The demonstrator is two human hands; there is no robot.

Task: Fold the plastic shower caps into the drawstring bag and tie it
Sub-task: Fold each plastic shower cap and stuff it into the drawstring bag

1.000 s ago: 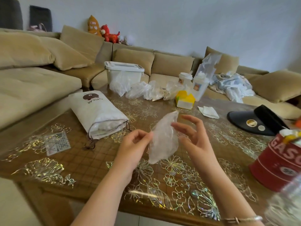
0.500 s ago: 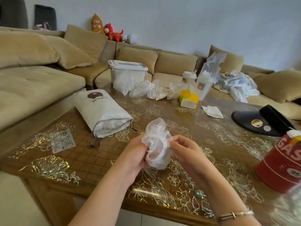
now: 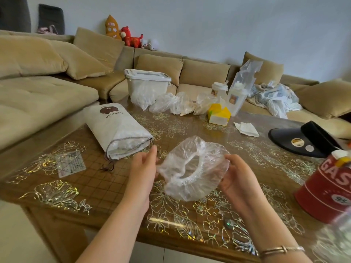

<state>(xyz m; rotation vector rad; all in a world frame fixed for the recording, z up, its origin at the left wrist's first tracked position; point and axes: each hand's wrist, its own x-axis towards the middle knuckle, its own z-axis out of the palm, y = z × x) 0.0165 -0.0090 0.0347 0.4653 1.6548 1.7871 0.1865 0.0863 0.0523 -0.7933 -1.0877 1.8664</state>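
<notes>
1. Shower cap (image 3: 191, 168): clear, crinkled plastic film with a gathered elastic rim. Half a second ago it was a bunched wad between the hands; it is now stretched open into a wide, slack ring, its round opening facing the camera. Held above the table at lower centre of the frame.
2. Left hand (image 3: 143, 168): was closed round the wad; now drawn out to the left, pinching the cap's left edge between thumb and fingers. The fingers lie close together.
3. Right hand (image 3: 237, 177): likewise drawn out to the right, with its fingertips clamped on the cap's right rim. A thin metal bangle sits on the wrist.
4. Drawstring bag (image 3: 115, 130): white, matte, slightly rumpled fabric printed with a brown bear head and "POPULAR". It lies flat at centre left, unchanged in place, its grey-corded mouth open toward the hands; clear plastic shows inside.
5. Table (image 3: 66, 186): brown wood under a glossy cover with iridescent floral outlines.
6. Loose shower caps (image 3: 171, 104): a row of crumpled clear plastic heaps at upper centre, along the table's far edge.
7. Red tin (image 3: 326, 190): cylindrical, glossy, lettered in white; right edge of the frame.
8. Black visor (image 3: 303, 139): smooth curved brim, right of centre.
9. Sofa (image 3: 38, 95): tan, soft upholstery, wrapping upper left to upper right.
</notes>
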